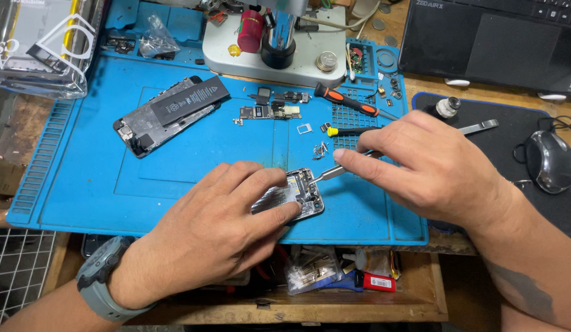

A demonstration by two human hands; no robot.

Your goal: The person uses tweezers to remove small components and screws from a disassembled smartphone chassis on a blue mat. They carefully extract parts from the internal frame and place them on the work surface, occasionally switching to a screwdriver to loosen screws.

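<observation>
The opened phone housing (297,195) lies flat on the blue work mat (82,184), near the mat's front edge and right of its centre. Its internal parts face up.

The left hand (224,221) rests on the housing from the left. Its fingers (279,212) press on the near and left edges, so the grip is closed on the housing and pins it to the mat. A grey wristwatch (101,280) sits on the left wrist.

The right hand (433,166) holds metal tweezers (328,174), pinched between thumb and index finger. The tweezer tips touch the upper right corner of the housing.

Small screws (320,149) lie on the mat just beyond the housing. Farther back lie a bare circuit board (270,112), a yellow-handled tool (347,131) and an orange-and-black screwdriver (347,101). A second dismantled phone with a black battery (174,114) lies well apart, at the mat's left rear. A microscope base (273,52) stands at the rear centre.

Right of the mat, a black mouse (550,161) rests on a dark pad (519,141), with a laptop (494,43) behind it. The mat covers a wooden worktop (420,295).
</observation>
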